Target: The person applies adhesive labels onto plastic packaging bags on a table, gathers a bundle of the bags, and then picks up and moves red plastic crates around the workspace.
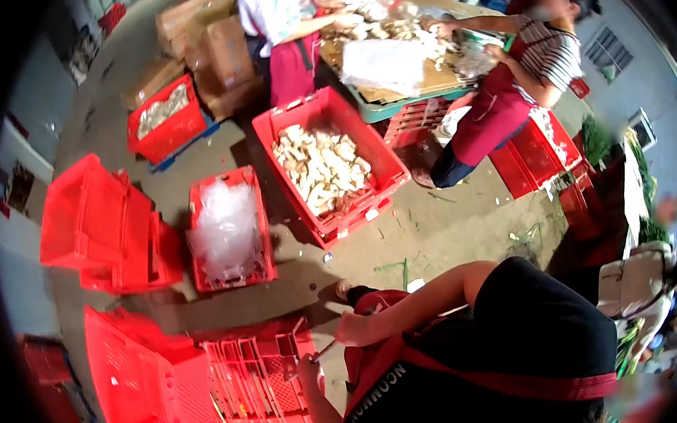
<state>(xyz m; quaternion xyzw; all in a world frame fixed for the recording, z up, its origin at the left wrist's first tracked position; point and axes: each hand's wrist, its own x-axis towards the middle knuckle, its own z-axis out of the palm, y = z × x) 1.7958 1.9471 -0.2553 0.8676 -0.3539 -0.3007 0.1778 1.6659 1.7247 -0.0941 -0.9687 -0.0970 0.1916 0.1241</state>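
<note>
My right hand (353, 329) is closed around one end of a thin, dark, stick-like object (326, 350) whose kind I cannot make out. At its other end is my left hand (308, 366), its fingers curled against the object and partly in shadow. Both hands are in front of my red apron (378, 349). Just beyond my left hand lies a red slatted crate (256, 379) on its side.
Mushroom-like pieces (324, 170) fill a stacked red crate (382, 162). Another red crate holds clear plastic bags (229, 230). Red crates (95, 219) stand at left, cardboard boxes (224, 56) behind. Two people work at a table (454, 76); green scraps (404, 273) litter the floor.
</note>
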